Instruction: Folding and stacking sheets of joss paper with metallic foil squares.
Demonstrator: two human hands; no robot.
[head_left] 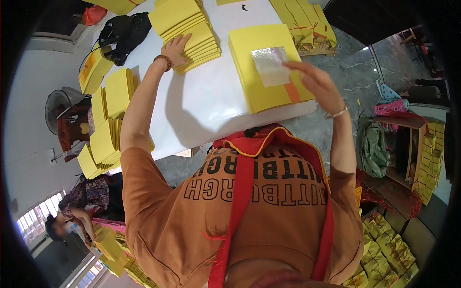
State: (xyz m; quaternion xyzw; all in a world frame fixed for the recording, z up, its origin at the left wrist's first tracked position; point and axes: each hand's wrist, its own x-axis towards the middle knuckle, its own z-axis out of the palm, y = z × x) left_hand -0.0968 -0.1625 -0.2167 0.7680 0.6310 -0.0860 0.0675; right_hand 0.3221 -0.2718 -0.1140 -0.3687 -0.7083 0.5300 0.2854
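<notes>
One silver foil square [270,66] lies on the yellow stack [269,72], right hand [319,81] pinching its edge; left hand [176,49], fingers spread flat, rests on the fanned sheets [192,33], many apparently left.

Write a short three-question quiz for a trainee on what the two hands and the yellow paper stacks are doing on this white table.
1. True or false: the left hand rests on a fanned stack of yellow sheets.
2. Multiple choice: the right hand touches the edge of which thing on the square yellow stack? A. a silvery foil square B. a black bag C. a red ribbon
3. Fill in: the stacks lie on a ____ table.

Key: 1 true; 2 A; 3 white
</notes>
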